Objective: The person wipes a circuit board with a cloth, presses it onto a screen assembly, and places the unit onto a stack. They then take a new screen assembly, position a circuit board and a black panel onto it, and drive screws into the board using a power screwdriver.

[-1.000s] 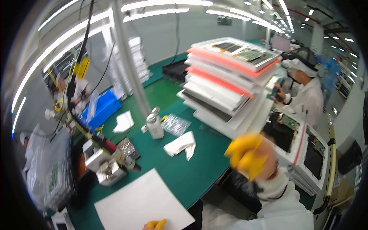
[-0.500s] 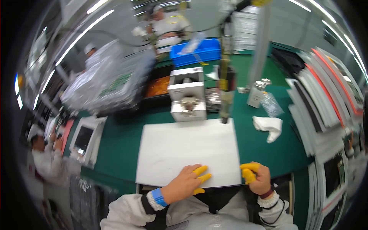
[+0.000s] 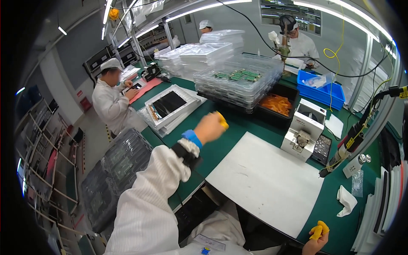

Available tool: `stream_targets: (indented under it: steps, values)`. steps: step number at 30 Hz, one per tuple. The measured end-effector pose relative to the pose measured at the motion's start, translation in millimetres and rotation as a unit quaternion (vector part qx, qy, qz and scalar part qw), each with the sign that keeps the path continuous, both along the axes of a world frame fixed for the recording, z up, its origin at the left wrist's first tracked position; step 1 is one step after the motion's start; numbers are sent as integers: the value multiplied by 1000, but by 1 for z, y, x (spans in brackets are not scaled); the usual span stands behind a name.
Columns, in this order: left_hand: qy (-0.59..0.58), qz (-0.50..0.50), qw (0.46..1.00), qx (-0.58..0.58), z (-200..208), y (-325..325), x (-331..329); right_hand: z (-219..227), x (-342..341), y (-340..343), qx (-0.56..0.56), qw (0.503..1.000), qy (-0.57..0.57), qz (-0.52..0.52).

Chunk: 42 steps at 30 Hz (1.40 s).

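Observation:
My left hand [image 3: 209, 128] is stretched out over the green table, between the stack of clear plastic trays [image 3: 238, 80] and the white foam trays [image 3: 170, 106] holding a dark screen panel [image 3: 169, 103]. Yellow finger cots cover its fingertips, which are bent and slightly smeared, so I cannot tell whether they hold anything. Low at the right, beside the near corner of the white work mat [image 3: 267, 178], is my right hand [image 3: 316, 240]. Its yellow-capped fingers are curled together, and anything between them is hidden. Green circuit boards [image 3: 240, 75] lie in the top clear tray.
A white boxy device [image 3: 302, 127] stands behind the mat, with a black bin of orange pieces [image 3: 276, 102] and a blue bin [image 3: 321, 91] beyond. A white cloth [image 3: 346, 201] lies right of the mat. A co-worker [image 3: 112, 100] sits at the left.
The view has swung left. My left hand has left the mat and reached out toward the foam trays and clear trays. My right hand stays by the mat's near right corner, its fingers drawn closer together.

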<state>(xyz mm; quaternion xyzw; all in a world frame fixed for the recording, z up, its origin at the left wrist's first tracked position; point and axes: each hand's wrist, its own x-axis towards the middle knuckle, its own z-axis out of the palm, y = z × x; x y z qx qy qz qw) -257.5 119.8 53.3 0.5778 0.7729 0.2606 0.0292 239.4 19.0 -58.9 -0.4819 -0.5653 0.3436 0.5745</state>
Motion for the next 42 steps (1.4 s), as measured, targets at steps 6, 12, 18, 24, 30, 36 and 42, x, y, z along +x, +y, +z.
stream_targets:
  steps: [6, 12, 18, 24, 30, 36, 42]
  values:
    - [-69, 604, 774, 177, -73, -5, -177, 1, -1, -1, -8, 1000, -9, -16]
    - [142, 419, 879, -179, -92, -73, -264, 3, -1, 2, -18, 999, -39, -32]
    - [97, 382, 894, -215, -95, -68, -292, 4, -4, 4, -15, 994, -89, -56]
    - [-81, 372, 915, -135, -101, -90, -328, 6, -9, 4, -8, 993, -102, -61]
    - [-683, 309, 492, 442, -106, -58, -342, 5, -10, 4, 1, 993, -107, -55]
    - [-505, 205, 705, 454, -85, -69, -375, 2, -7, 4, -4, 996, -77, -48]
    - [-586, 185, 576, 539, -12, -50, -355, 10, -12, 8, 44, 990, -122, -49]
